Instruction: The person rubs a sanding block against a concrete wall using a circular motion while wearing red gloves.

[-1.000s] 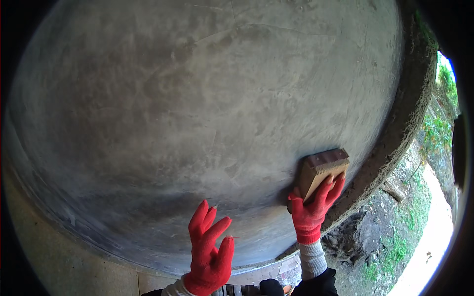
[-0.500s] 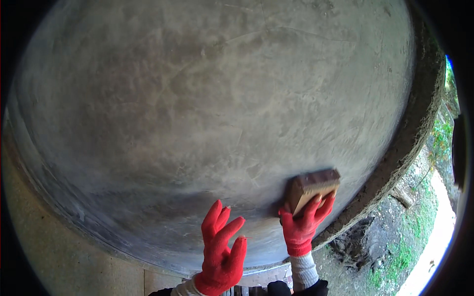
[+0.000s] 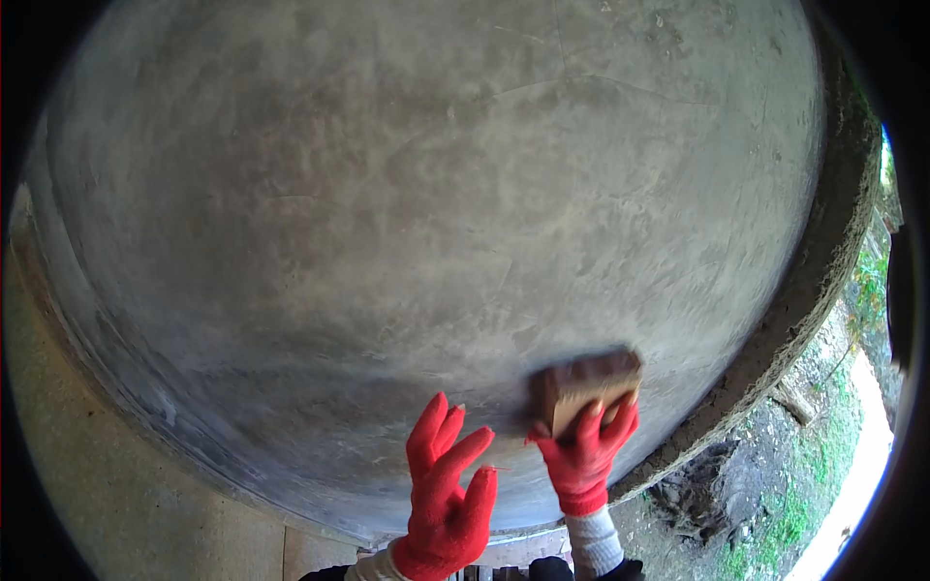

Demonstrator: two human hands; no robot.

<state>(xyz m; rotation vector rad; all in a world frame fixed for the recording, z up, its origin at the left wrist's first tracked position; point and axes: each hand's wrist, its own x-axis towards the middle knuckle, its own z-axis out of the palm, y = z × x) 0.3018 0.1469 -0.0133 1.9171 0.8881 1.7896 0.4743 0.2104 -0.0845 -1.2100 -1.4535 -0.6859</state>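
Observation:
My right hand (image 3: pixel 583 460), in a red glove with bare fingertips, grips a wooden block (image 3: pixel 579 389). The block is tan on the side under my fingers and dark brown along its far side. It rests against a broad, curved grey concrete surface (image 3: pixel 436 213), near the lower right. To the left, my left hand (image 3: pixel 448 494) wears a matching red glove and is raised with its fingers spread. Nothing is in it, and whether it touches the concrete I cannot tell. A loose thread hangs off its glove.
A rough raised rim (image 3: pixel 775 329) runs along the right side of the concrete. Beyond it lie dirt, green plants (image 3: pixel 790 508) and a dark lump (image 3: pixel 702 494). At the lower left is a tan floor (image 3: pixel 174 523).
My right hand has moved the wooden block a little left and down over the concrete. My left hand has shifted slightly right, its fingers still spread. The view has shifted slightly.

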